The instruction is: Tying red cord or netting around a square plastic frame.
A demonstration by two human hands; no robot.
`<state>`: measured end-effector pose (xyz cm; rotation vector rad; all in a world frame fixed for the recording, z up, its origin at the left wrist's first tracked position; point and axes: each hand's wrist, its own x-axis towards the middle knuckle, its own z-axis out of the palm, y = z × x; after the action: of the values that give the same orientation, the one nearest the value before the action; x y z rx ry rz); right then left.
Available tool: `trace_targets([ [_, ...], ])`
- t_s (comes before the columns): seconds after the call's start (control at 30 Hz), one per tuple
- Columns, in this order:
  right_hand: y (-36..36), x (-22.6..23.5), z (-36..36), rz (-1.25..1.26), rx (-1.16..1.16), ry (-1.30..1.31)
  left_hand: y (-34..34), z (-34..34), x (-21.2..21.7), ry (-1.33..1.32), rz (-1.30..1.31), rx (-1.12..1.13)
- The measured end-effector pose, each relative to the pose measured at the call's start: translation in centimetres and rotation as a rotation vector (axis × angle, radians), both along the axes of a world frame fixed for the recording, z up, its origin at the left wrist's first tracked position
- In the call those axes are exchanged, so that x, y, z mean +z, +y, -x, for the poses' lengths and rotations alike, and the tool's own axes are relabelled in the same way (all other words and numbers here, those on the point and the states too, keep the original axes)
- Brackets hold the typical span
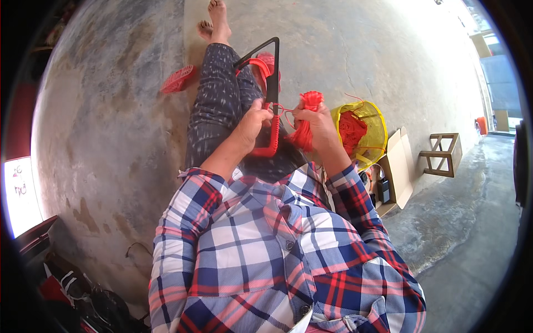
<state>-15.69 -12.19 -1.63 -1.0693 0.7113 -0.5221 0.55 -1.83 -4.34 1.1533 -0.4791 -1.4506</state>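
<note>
While your left hand (255, 121) grips a black, red-wrapped angular frame (272, 87) lengthwise toward your feet (220, 26), your right hand (318, 123) clasps bundled red cord (312, 99).

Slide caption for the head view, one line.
Left hand on a partly red-wrapped black frame, right hand holding a red cord bundle beside a yellow basket.

Concrete floor (133, 72), grey-brown, blotched with darker stains, thin crack at upper right. Smoother grey strip (483, 222) along right side, rippled edge. Small wooden stool (449, 154) near that strip. Strong daylight upper right, washing out floor; blue panel (501, 77) beyond. Far left: bright white panel (23, 191), dark red section above.
</note>
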Motion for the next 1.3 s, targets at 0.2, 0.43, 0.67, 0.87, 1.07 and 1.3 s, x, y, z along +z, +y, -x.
trace_targets([
  [0.2,2.2,1.6,-1.5,-0.183,-0.054,0.079,-0.1,0.2,0.3,-0.014,-0.001,-0.004],
  [0.43,1.5,-0.9,-1.2,-0.065,-0.071,0.004,-0.1,0.6,0.7,-0.017,-0.008,0.031],
  [0.67,2.0,0.9,-1.1,-0.221,-0.102,0.078,-0.2,0.1,-0.5,-0.045,-0.017,-0.012],
  [0.87,2.6,0.3,-2.5,-0.133,-0.102,-0.017,-0.2,0.6,0.4,-0.006,-0.013,0.027],
  [1.07,2.1,-1.1,-1.7,-0.116,-0.125,0.004,-0.2,0.6,0.5,0.006,-0.020,0.016],
  [1.3,2.4,-1.5,-1.3,-0.121,-0.138,-0.033,-0.2,0.3,-0.8,-0.008,-0.010,-0.010],
])
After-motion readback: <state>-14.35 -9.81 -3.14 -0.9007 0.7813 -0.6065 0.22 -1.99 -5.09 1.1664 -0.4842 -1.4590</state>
